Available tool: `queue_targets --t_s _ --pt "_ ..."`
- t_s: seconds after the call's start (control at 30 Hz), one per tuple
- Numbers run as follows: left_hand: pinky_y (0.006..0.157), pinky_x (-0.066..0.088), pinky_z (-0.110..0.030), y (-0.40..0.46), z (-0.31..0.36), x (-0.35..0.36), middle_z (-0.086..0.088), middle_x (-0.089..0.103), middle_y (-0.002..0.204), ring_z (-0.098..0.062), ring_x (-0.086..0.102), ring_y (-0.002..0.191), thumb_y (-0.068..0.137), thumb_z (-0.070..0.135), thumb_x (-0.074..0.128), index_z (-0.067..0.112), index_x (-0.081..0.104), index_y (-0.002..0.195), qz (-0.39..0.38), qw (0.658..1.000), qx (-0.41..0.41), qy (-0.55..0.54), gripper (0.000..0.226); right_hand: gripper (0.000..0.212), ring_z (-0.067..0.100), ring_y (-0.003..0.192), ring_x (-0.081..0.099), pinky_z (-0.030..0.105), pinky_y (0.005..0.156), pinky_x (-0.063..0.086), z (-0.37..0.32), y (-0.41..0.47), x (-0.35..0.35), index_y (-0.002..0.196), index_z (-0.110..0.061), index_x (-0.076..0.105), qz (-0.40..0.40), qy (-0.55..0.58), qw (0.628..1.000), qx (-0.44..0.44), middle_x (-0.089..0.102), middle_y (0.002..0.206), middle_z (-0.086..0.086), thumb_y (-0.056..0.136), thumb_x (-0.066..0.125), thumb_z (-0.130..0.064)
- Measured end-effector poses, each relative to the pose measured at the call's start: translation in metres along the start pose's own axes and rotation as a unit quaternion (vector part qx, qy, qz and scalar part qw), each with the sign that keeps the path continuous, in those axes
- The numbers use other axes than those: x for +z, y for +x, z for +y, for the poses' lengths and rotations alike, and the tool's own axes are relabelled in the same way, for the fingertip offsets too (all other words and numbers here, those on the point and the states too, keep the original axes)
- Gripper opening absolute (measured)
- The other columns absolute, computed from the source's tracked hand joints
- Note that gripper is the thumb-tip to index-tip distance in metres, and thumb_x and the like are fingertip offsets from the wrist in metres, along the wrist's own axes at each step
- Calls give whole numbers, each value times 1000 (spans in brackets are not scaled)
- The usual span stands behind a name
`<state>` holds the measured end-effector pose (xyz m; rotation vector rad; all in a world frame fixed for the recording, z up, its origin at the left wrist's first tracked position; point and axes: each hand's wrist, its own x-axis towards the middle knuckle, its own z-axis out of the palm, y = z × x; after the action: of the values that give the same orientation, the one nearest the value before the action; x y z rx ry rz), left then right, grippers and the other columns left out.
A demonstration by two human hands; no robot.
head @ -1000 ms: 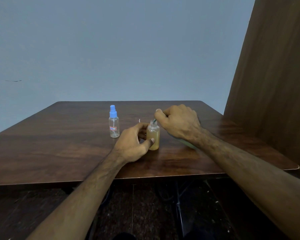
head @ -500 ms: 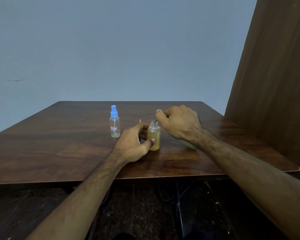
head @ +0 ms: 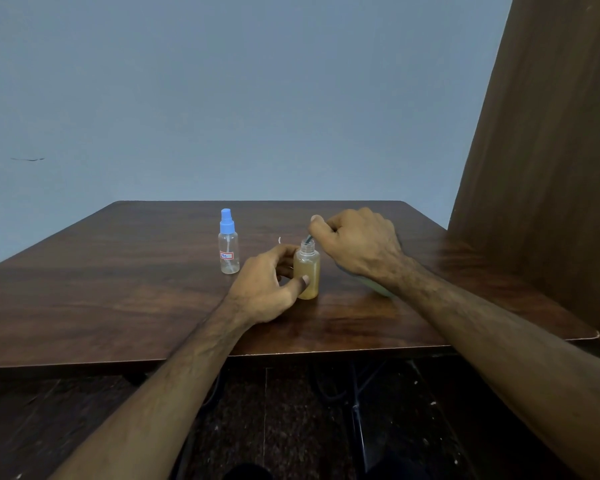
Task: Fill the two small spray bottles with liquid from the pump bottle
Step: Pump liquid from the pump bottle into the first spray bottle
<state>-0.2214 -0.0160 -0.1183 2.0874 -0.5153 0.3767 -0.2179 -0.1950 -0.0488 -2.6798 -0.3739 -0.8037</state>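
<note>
A small open bottle [head: 306, 277] nearly full of amber liquid stands on the table [head: 118, 299], and my left hand [head: 267, 289] grips it from the left, thumb across its front. My right hand [head: 355, 245] is closed just right of and above its neck. From that fist a thin dark-green spout [head: 308, 238] points down into the bottle's mouth. Below my right wrist shows a pale green piece of the pump bottle [head: 378, 288]; the rest is hidden by hand and forearm. A second small spray bottle [head: 228, 244], clear with a blue cap and a red-edged label, stands upright to the left.
A small white curved bit [head: 279, 240] lies on the table behind my left hand. A brown wooden panel [head: 551, 168] rises along the table's right side. The table's near edge runs under my forearms, with dark floor below.
</note>
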Motion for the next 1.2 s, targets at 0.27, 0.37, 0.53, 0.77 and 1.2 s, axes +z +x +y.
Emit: queue_targets --t_s 0.27,0.37,0.53,0.77,1.2 --pt "81 50 -10 -1 2 0 16 70 100 9 66 89 86 16 76 22 63 120 -1 1000 -2 -2 37 65 18 50 52 30 59 42 4 2 -1 53 -13 59 -2 23 1000 4 55 49 -2 100 38 -52" --pt "81 49 -7 -1 3 -1 15 70 101 8 66 91 86 17 75 22 63 122 -5 1000 -3 1 38 69 18 54 56 29 60 43 3 2 0 51 -15 58 -8 12 1000 9 57 50 -3 99 37 -61" --pt "85 52 -16 -2 3 -1 14 71 104 4 67 94 86 17 75 21 62 124 -4 1000 -2 1 40 68 20 55 59 29 58 40 3 2 0 54 -13 61 -5 17 1000 9 63 54 2 99 37 -59" --pt "87 53 -18 -2 4 -1 13 71 103 0 69 95 86 15 76 19 63 124 1 1000 4 -1 40 64 16 49 48 30 57 38 3 1 0 47 -16 49 4 16 1000 6 49 45 -3 100 41 -50" --pt "85 52 -14 -2 4 -2 14 70 103 3 67 95 87 16 75 20 62 124 -3 1000 3 6 40 66 18 51 52 30 56 37 4 1 1 52 -14 57 -4 8 1000 3 53 48 -2 100 39 -55"
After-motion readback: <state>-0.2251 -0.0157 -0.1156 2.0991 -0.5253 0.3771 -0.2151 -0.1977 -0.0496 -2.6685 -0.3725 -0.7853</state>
